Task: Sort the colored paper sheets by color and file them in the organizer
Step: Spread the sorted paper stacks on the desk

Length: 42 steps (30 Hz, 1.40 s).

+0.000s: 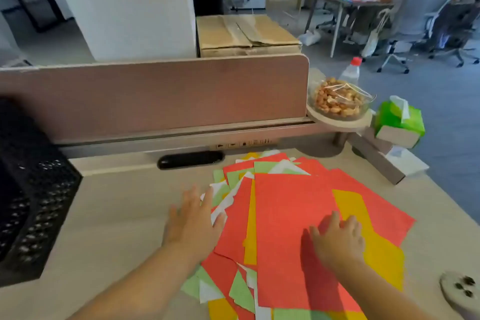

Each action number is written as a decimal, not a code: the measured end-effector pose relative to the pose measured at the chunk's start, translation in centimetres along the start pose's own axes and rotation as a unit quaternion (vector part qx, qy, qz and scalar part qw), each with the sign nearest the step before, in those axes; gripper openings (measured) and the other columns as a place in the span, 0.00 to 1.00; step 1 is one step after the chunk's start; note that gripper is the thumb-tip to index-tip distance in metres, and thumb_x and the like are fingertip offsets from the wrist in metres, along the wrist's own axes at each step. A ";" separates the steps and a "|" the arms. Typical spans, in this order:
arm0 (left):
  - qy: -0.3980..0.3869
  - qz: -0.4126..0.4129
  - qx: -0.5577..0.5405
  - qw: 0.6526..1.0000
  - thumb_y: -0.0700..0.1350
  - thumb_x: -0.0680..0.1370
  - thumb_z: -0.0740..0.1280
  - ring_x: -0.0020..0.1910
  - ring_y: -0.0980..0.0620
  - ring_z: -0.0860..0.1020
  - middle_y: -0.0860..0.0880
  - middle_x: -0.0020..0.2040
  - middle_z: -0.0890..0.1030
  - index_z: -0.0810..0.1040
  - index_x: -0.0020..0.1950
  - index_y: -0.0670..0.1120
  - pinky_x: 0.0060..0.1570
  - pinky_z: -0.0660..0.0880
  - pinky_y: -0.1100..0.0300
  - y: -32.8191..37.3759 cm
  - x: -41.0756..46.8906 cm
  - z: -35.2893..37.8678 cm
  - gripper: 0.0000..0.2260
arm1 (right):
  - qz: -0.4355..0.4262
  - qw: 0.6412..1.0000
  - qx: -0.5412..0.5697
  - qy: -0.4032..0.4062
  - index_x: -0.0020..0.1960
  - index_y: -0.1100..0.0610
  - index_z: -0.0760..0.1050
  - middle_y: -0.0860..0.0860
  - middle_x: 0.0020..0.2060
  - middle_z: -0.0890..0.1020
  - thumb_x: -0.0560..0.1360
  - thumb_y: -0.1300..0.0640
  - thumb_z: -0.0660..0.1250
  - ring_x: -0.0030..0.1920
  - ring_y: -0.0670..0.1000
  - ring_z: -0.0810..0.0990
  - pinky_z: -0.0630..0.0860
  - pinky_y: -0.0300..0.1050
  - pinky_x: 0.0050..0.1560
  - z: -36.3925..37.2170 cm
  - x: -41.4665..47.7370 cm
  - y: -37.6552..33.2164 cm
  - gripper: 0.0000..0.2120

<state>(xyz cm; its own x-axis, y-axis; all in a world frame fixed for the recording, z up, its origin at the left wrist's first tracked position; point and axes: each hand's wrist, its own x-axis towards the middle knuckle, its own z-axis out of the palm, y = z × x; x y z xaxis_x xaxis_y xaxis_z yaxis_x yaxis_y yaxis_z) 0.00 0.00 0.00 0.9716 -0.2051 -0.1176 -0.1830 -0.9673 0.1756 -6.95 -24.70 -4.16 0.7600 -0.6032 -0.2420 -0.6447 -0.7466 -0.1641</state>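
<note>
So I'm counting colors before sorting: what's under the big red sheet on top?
A yellow sheet, a green sheet and a white sheet poke out from under the red sheet; it and the right hand cover the rest.

A pinkish divider panel backs the table, a cardboard box beyond it, and at its right end sit a glass bowl of nuts, a red-capped bottle and a green tissue pack.

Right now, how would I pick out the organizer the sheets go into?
Start at the pale wooden desk with the pinkish partition screen along its back. On the desk's far left stands the black perforated-metal organizer, left of the spread coloured paper sheets; it is the only dark, hole-patterned thing on this desk.
</note>
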 end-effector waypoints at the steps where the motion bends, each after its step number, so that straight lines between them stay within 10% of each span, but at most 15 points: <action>1: -0.029 -0.010 -0.002 1.000 0.61 0.80 0.49 0.75 0.45 0.56 0.46 0.78 0.52 0.49 0.77 0.54 0.69 0.60 0.47 0.3 -0.4 2.0 0.28 | 0.030 0.999 0.020 -0.014 0.76 0.56 0.50 0.63 0.75 0.52 0.77 0.38 0.52 0.75 0.61 0.50 0.53 0.54 0.73 1.5 0.3 0.5 0.35; 7: -0.033 -0.069 -0.012 0.997 0.71 0.68 0.28 0.76 0.48 0.35 0.49 0.78 0.35 0.33 0.76 0.57 0.74 0.38 0.45 1.9 -1.5 11.9 0.38 | -0.023 0.994 0.017 0.102 0.78 0.53 0.43 0.60 0.77 0.47 0.77 0.36 0.43 0.77 0.58 0.44 0.46 0.52 0.75 7.0 0.4 1.3 0.35; 14: 0.037 -0.037 -0.072 0.996 0.72 0.69 0.37 0.77 0.49 0.39 0.50 0.79 0.40 0.44 0.78 0.59 0.75 0.40 0.46 1.5 -1.9 12.3 0.38 | -0.058 0.989 0.023 0.135 0.76 0.51 0.56 0.57 0.75 0.58 0.78 0.37 0.46 0.75 0.56 0.55 0.55 0.50 0.72 7.1 -0.1 1.7 0.31; 19: 0.091 -0.004 -0.085 0.992 0.65 0.77 0.53 0.77 0.47 0.49 0.49 0.78 0.53 0.56 0.77 0.58 0.74 0.46 0.44 0.6 -3.4 13.1 0.29 | -0.142 0.957 0.140 0.212 0.56 0.55 0.80 0.55 0.55 0.81 0.76 0.48 0.59 0.57 0.57 0.76 0.71 0.45 0.53 6.4 -1.5 2.7 0.16; 24: 0.109 -0.009 -0.080 0.991 0.64 0.79 0.51 0.75 0.46 0.57 0.49 0.75 0.63 0.63 0.74 0.57 0.73 0.52 0.45 -0.3 -5.6 13.2 0.25 | -0.082 0.976 0.120 0.165 0.54 0.58 0.77 0.59 0.56 0.79 0.76 0.43 0.56 0.58 0.61 0.75 0.73 0.51 0.57 6.4 -1.5 3.9 0.21; 29: 0.106 -0.010 -0.103 0.989 0.61 0.79 0.54 0.76 0.47 0.56 0.50 0.76 0.60 0.62 0.75 0.56 0.74 0.52 0.47 -0.7 -5.4 13.3 0.25 | -0.171 0.945 0.246 0.135 0.47 0.53 0.80 0.51 0.43 0.83 0.77 0.46 0.60 0.49 0.54 0.80 0.68 0.41 0.42 4.8 -1.5 4.3 0.14; 35: 0.123 0.006 -0.164 0.979 0.48 0.82 0.57 0.77 0.45 0.52 0.50 0.78 0.57 0.65 0.73 0.59 0.74 0.51 0.48 -1.4 -5.0 13.4 0.19 | -0.176 0.969 0.137 0.105 0.63 0.57 0.74 0.55 0.62 0.78 0.79 0.46 0.59 0.61 0.57 0.75 0.70 0.44 0.55 4.5 -0.7 5.6 0.20; 42: 0.121 -0.009 -0.140 0.983 0.54 0.82 0.52 0.77 0.45 0.55 0.51 0.77 0.60 0.65 0.73 0.58 0.74 0.52 0.48 -1.0 -6.0 13.2 0.19 | -0.138 0.951 0.231 0.150 0.51 0.59 0.81 0.55 0.41 0.83 0.78 0.48 0.61 0.43 0.56 0.79 0.74 0.43 0.43 2.9 -0.7 6.2 0.17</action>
<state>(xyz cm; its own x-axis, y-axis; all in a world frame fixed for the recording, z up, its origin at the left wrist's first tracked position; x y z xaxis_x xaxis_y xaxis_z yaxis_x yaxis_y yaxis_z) -7.67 0.20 -12.33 0.9877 -0.1135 0.1076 -0.1498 -0.8844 0.4421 -11.72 -28.10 -7.75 0.8500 -0.5065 0.1446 -0.3313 -0.7275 -0.6008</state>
